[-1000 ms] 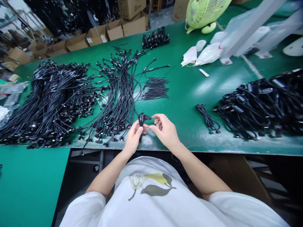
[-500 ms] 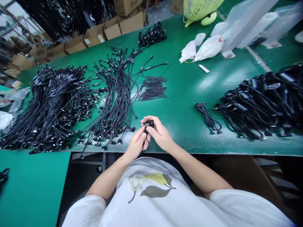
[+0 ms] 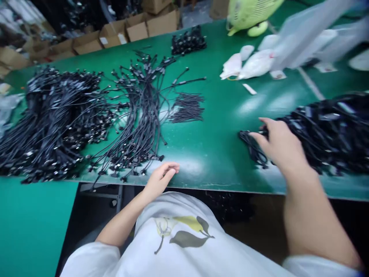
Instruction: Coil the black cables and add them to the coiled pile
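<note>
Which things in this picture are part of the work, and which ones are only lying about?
Part of the work: right hand, cable heap, small bundle, left hand, spread cables.
Lying about: fan, white bags, cardboard boxes.

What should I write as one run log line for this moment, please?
left hand: empty, at green bench edge | right hand: open, at black cable pile, beside coiled cable
</note>
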`<move>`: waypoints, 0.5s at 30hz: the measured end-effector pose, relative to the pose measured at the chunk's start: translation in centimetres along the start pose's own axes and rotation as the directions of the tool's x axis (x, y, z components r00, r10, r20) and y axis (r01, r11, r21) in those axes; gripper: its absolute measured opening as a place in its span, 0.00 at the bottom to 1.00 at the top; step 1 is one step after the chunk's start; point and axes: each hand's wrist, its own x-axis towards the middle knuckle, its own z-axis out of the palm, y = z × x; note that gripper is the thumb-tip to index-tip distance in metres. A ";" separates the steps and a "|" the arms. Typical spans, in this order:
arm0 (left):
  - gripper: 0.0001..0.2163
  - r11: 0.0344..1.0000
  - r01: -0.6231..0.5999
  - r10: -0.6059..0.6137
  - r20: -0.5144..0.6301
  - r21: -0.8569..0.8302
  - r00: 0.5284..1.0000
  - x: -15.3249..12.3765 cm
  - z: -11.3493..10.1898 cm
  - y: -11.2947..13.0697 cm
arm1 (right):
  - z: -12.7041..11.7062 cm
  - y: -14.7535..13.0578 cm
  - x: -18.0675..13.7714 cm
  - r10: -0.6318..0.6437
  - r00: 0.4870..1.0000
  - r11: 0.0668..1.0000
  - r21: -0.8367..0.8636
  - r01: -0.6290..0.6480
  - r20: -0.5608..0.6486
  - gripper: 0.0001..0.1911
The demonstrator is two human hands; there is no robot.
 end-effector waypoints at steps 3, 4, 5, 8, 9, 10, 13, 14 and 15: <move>0.11 0.965 -0.112 0.158 -0.184 0.237 0.970 -0.8 -3.0 0.9 | 1.0 0.6 0.6 -0.169 0.985 0.984 -0.055 0.170 0.021 0.33; 0.11 0.932 -0.125 0.222 -0.264 0.341 0.939 -1.0 -4.5 1.2 | 1.1 0.1 0.4 -0.207 0.978 0.977 -0.057 0.206 0.000 0.34; 0.12 0.890 -0.112 0.285 -0.346 0.443 0.894 -1.3 -6.2 1.4 | 1.0 -0.6 0.2 -0.218 0.975 0.974 -0.061 0.216 -0.035 0.35; 0.15 0.746 0.084 0.397 -0.542 0.661 0.741 -2.2 -12.6 0.9 | 0.2 -3.1 -0.4 -0.195 0.971 0.981 -0.044 0.190 -0.138 0.34; 0.16 0.686 0.188 0.389 -0.573 0.703 0.721 -2.4 -14.9 0.4 | 0.0 -3.9 -0.3 -0.210 0.970 0.978 -0.017 0.210 -0.125 0.32; 0.17 0.619 0.300 0.358 -0.601 0.726 0.715 -2.5 -17.0 -0.3 | 0.1 -4.7 -0.2 -0.246 0.964 0.968 0.018 0.249 -0.100 0.30; 0.16 0.504 0.437 0.185 -0.588 0.745 0.787 -2.3 -22.1 -2.5 | 1.5 -7.1 0.9 -0.434 0.901 0.894 0.137 0.427 0.016 0.25; 0.15 0.500 0.435 0.154 -0.571 0.749 0.806 -2.1 -23.3 -3.2 | 2.3 -8.0 1.4 -0.501 0.865 0.856 0.170 0.488 0.040 0.23; 0.14 0.507 0.420 0.140 -0.553 0.753 0.821 -1.9 -24.1 -3.6 | 3.1 -9.0 1.8 -0.561 0.825 0.819 0.195 0.540 0.067 0.22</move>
